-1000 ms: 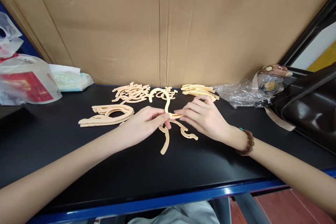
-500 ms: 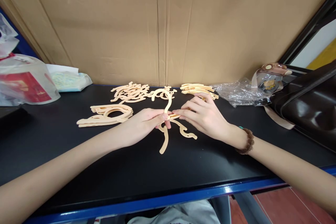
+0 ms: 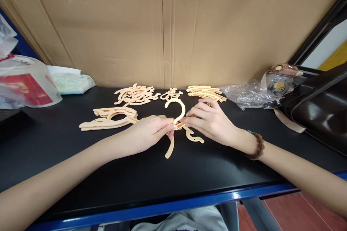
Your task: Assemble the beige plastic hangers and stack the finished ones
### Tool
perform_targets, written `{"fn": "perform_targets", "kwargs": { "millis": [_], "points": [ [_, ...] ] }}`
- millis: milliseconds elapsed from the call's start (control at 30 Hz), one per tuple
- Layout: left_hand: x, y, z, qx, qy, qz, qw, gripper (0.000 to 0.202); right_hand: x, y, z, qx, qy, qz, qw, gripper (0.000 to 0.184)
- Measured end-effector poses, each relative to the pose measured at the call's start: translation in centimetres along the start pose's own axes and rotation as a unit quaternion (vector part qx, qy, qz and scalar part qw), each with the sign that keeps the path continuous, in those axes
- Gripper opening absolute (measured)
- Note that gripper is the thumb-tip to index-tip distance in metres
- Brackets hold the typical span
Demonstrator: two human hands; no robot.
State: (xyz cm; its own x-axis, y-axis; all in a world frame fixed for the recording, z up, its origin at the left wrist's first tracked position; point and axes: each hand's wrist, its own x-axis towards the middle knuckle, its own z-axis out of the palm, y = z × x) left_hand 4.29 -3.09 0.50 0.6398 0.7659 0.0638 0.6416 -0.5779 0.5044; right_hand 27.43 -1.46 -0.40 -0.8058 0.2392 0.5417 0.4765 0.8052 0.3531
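Observation:
My left hand [image 3: 154, 130] pinches the base of a cream plastic hanger hook [image 3: 182, 107], whose curve rises above the thumb. My right hand [image 3: 210, 119], closed, grips a long cream hanger arm [image 3: 181, 125]; one end of that arm meets the hook's base, while the fingers cover much of the rest. Below the hands, a curved hanger piece [image 3: 169, 149] and a notched hanger arm [image 3: 194, 138] lie on the black tabletop [image 3: 189, 177]. To the left, several folded hangers [image 3: 108, 125] are stacked. How the hook and arm fit together is hidden by my fingertips.
Loose hanger arms [image 3: 135, 95], small hook parts [image 3: 172, 94] and a pile of straight strips [image 3: 204, 91] line the back. Cardboard [image 3: 121, 25] stands behind. Clear plastic wrap [image 3: 244, 95] and a dark bag [image 3: 320, 104] sit right; tissues [image 3: 70, 81] and a plastic bag [image 3: 29, 83] sit left.
The hook has turned and shifted right and slightly down in my left hand. My left hand has moved a little toward my right, which stays almost in place.

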Motion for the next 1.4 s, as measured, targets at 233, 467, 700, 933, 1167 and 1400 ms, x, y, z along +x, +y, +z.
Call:
{"fn": "perform_targets", "kwargs": {
  "millis": [233,467,700,933,1167,1400],
  "points": [
    [0.3,-0.2,0.0,0.034,0.033,-0.01,0.999,0.037,-0.1,-0.3,0.2,0.046,-0.002,0.024,0.999,0.03],
    [-0.1,0.7,-0.6,-0.089,0.031,-0.015,0.995,0.043,0.3,-0.4,-0.3,0.084,-0.012,0.066,0.994,0.03],
    [-0.6,0.8,0.1,-0.013,0.027,-0.052,0.998,0.022,0.1,-0.6,0.0,0.0,-0.035,0.061,0.998,0.036],
    [-0.4,0.7,0.2,0.034,0.05,-0.039,0.997,0.022,0.0,-0.9,0.3,0.071,-0.026,0.195,0.978,0.03],
    [0.2,0.0,-0.6,0.134,0.152,-0.013,0.979,0.037,-0.2,0.2,0.9,0.209,0.032,0.363,0.907,0.018],
    [0.2,-0.5,-1.1,0.187,0.171,-0.046,0.966,0.033,-0.7,1.2,1.7,0.286,0.053,0.401,0.869,0.017]
  ]
}}
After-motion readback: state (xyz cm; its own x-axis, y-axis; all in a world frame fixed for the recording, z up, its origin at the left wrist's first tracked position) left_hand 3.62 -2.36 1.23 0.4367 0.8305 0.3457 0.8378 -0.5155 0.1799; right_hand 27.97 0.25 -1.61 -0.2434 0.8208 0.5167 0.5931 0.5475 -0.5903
